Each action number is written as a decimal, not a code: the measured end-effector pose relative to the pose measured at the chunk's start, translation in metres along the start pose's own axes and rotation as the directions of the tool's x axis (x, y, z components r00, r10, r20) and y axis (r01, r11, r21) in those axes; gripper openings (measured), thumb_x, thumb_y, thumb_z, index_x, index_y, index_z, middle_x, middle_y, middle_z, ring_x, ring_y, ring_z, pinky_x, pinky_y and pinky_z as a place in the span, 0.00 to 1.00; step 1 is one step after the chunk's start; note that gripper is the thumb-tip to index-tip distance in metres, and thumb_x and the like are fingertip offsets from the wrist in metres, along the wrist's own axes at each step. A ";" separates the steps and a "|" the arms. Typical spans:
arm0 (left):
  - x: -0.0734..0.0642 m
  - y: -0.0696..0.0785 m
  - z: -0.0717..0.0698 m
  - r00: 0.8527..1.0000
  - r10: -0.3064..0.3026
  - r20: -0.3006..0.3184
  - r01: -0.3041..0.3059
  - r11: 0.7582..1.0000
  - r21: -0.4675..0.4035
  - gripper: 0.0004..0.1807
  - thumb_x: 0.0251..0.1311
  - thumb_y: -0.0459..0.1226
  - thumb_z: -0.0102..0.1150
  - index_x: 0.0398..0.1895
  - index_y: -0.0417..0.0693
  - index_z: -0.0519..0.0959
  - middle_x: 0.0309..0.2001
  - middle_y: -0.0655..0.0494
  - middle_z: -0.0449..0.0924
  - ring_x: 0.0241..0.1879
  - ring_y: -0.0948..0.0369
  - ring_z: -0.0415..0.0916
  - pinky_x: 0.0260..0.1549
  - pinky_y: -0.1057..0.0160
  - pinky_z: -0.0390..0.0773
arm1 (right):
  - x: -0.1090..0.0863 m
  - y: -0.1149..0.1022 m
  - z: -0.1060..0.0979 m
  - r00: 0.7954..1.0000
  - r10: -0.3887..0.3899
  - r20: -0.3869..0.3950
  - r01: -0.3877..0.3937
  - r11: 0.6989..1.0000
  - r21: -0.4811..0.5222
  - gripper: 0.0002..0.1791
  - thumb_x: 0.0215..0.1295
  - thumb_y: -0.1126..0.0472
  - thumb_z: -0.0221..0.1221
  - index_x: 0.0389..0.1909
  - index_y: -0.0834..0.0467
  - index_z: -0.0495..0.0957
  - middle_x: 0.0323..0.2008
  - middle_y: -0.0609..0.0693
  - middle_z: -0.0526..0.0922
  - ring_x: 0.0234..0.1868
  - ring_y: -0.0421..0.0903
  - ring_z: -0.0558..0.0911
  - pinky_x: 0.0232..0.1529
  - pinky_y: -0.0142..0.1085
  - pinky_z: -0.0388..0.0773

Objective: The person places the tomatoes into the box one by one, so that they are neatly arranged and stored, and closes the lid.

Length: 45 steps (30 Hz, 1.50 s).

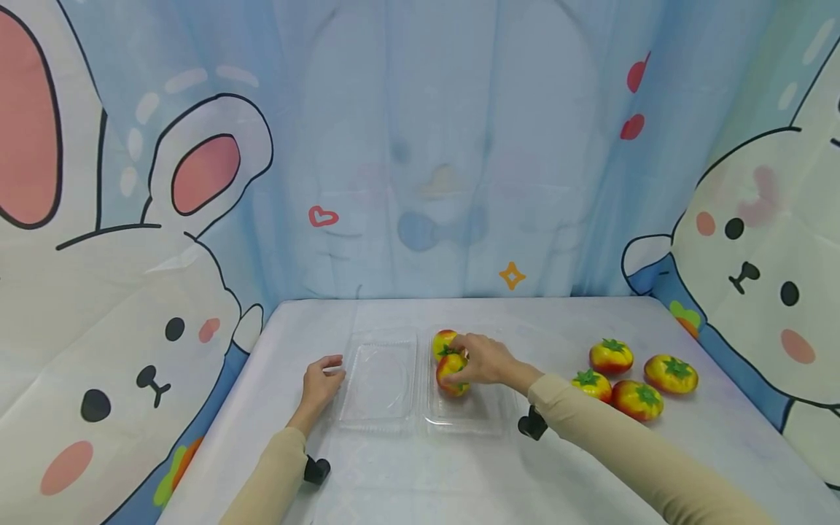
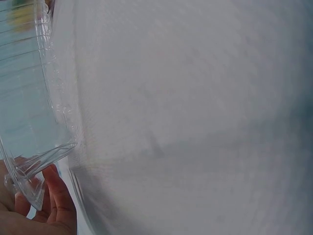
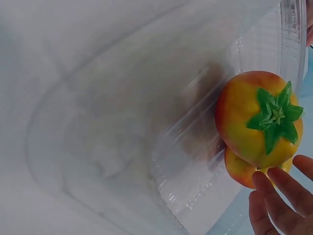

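Observation:
A clear plastic clamshell box lies unfolded, its left half (image 1: 379,408) beside the right half (image 1: 469,424). Two red-and-yellow tomatoes, perhaps artificial, sit in the right half: a far one (image 1: 442,343) and a near one (image 3: 244,110) with a green star-shaped calyx. My right hand (image 1: 484,359) reaches over them from the right. In the right wrist view its fingers are spread and fairly straight, fingertips (image 3: 276,177) right at the tomatoes' edges. My left hand (image 1: 320,384) is beside the left half's outer edge, its relaxed fingers (image 2: 59,193) at the plastic corner.
Several more tomatoes (image 1: 638,400) with green tops lie grouped on the right of the white-covered table (image 1: 394,481). A blue curtain (image 1: 433,146) with cartoon rabbits hangs behind and at both sides. Small black devices (image 1: 533,423) are strapped to both wrists.

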<state>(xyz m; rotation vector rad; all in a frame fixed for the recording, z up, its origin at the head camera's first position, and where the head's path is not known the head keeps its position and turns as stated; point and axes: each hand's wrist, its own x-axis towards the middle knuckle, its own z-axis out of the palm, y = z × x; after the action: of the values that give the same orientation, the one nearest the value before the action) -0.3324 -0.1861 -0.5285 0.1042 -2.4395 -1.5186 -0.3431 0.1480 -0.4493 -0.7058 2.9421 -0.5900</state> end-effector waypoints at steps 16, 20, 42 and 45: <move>0.000 0.000 -0.001 1.000 -0.003 0.005 0.003 1.000 0.001 0.18 0.55 0.23 0.59 0.50 0.29 0.80 0.48 0.35 0.82 0.38 0.47 0.83 0.28 0.65 0.81 | -0.005 0.013 -0.009 0.998 0.020 -0.060 -0.019 1.000 0.017 0.29 0.66 0.39 0.58 0.53 0.61 0.79 0.49 0.59 0.83 0.43 0.52 0.81 0.41 0.47 0.80; 0.000 0.001 0.000 1.000 -0.002 0.009 0.002 1.000 -0.001 0.18 0.55 0.24 0.59 0.51 0.29 0.80 0.48 0.35 0.82 0.38 0.47 0.83 0.27 0.65 0.81 | -0.005 0.019 -0.015 0.996 0.045 -0.079 -0.042 0.999 0.033 0.27 0.68 0.44 0.56 0.54 0.62 0.79 0.49 0.60 0.82 0.43 0.53 0.82 0.43 0.48 0.81; -0.001 0.000 0.001 1.000 -0.020 0.012 0.020 1.000 -0.003 0.17 0.57 0.25 0.59 0.51 0.30 0.80 0.51 0.35 0.81 0.42 0.45 0.82 0.30 0.63 0.82 | -0.037 0.113 -0.045 0.965 0.167 -0.201 -0.142 0.981 0.131 0.20 0.73 0.54 0.53 0.49 0.68 0.78 0.47 0.66 0.81 0.43 0.60 0.81 0.44 0.53 0.80; -0.001 -0.001 0.001 1.000 -0.021 0.014 0.021 1.000 0.003 0.17 0.58 0.25 0.59 0.51 0.29 0.80 0.51 0.35 0.81 0.43 0.44 0.82 0.31 0.63 0.82 | -0.044 0.124 -0.047 0.960 0.191 -0.204 -0.167 0.977 0.129 0.21 0.73 0.53 0.53 0.50 0.69 0.77 0.47 0.68 0.80 0.44 0.62 0.80 0.45 0.54 0.79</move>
<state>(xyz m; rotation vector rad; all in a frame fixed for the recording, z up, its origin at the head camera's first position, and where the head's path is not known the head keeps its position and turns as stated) -0.3320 -0.1855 -0.5303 0.1203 -2.4590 -1.5303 -0.3630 0.2860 -0.4535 -0.3803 3.0912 -0.8539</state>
